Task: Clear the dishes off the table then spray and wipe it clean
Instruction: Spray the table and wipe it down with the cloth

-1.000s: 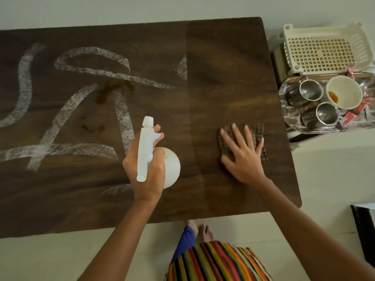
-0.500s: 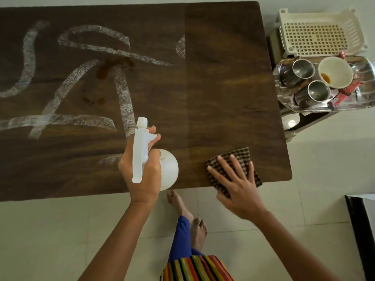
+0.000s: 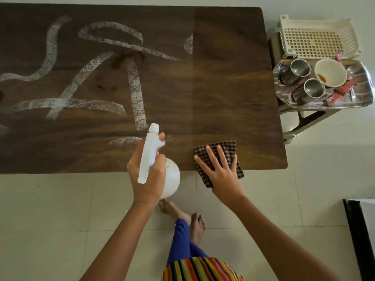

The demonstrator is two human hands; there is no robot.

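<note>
One step left, wiping | left hand is gripping bottle | right hand, flat, is pressing cloth on tabletop | streaks needing leftward passes

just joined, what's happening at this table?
A person is cleaning the table. The left hand grips a spray bottle above the near edge; the right hand presses flat on a checked cloth that overhangs that edge. The right end looks wiped; white streaks and brown stains mark the rest. Cups and a bowl sit on a tray beside the table.
</note>
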